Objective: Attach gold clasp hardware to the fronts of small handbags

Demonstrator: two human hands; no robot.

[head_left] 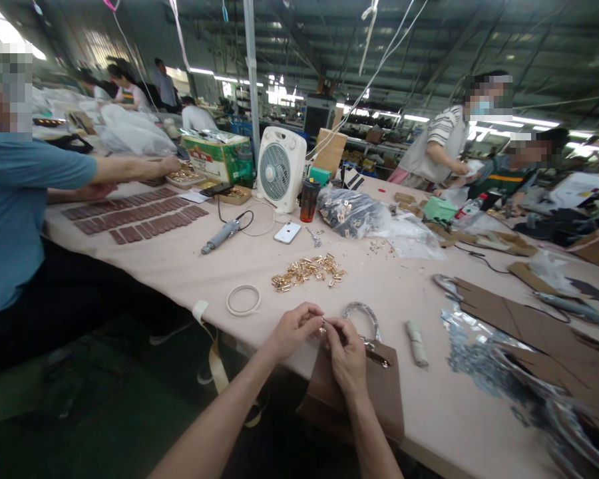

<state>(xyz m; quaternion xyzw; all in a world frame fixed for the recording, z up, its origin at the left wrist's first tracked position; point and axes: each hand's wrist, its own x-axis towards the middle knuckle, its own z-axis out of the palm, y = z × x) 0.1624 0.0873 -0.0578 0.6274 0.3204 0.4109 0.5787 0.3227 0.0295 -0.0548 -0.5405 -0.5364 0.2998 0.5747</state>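
Pinching: the left hand (294, 329) and right hand (347, 352) both close on a small gold metal fitting (322, 326) at lower centre, fingertips hiding most of it.
Handling: light, stiff and probably slippery; best held by its edges between fingertips.
Below the hands: a brown bag (352, 406) with a metal ring (360, 318) standing at its top.
Above the hands: loose gold fittings (307, 276) on a pale table (194, 279).

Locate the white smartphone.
In the head view, the white smartphone lies centre-frame, right of the corded electric screwdriver and just below the white box fan.
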